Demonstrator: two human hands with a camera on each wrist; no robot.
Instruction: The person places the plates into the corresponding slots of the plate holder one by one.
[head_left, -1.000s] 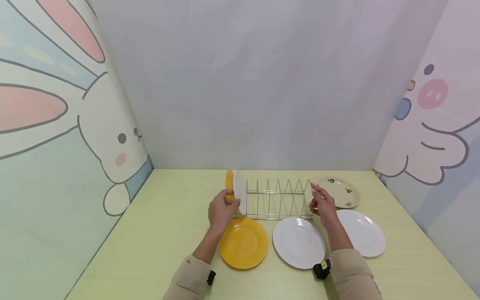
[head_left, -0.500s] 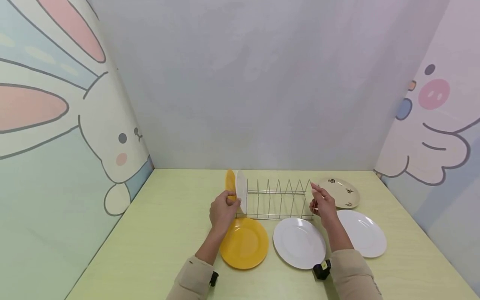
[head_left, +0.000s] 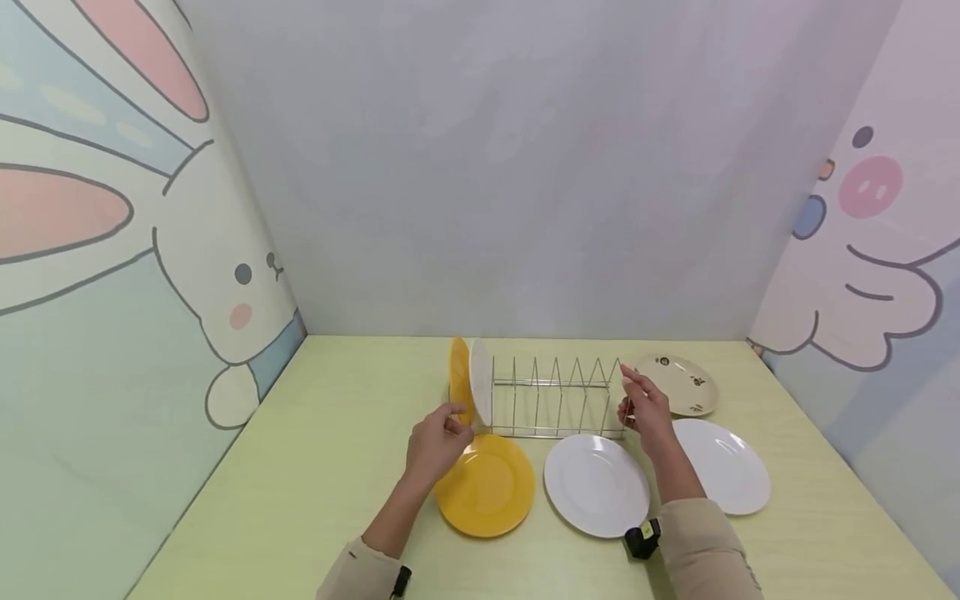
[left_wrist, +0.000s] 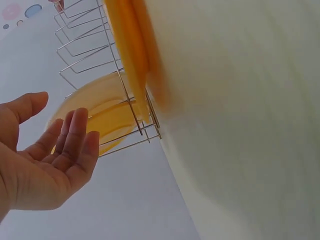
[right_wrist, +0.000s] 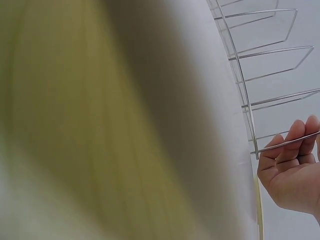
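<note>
A wire dish rack [head_left: 555,384] stands at the back of the table. In its left end slots a yellow plate [head_left: 459,375] and a white plate [head_left: 481,385] stand upright side by side. My left hand [head_left: 437,447] is just in front of them, fingers loosely bent and holding nothing; the left wrist view shows its palm [left_wrist: 50,170] apart from the rack. At the rack's right end my right hand [head_left: 647,408] grips the end wire, fingers curled around it in the right wrist view.
Flat before the rack lie another yellow plate [head_left: 486,487] and another white plate [head_left: 596,487]. To the right are a white plate [head_left: 726,467] and a beige patterned plate [head_left: 681,386]. Walls with cartoon animals [head_left: 240,317] border the table [head_left: 300,467].
My left hand has let go of the upright white plate and drawn back toward me. The plate stays standing in the rack. My right hand keeps its place on the end wire.
</note>
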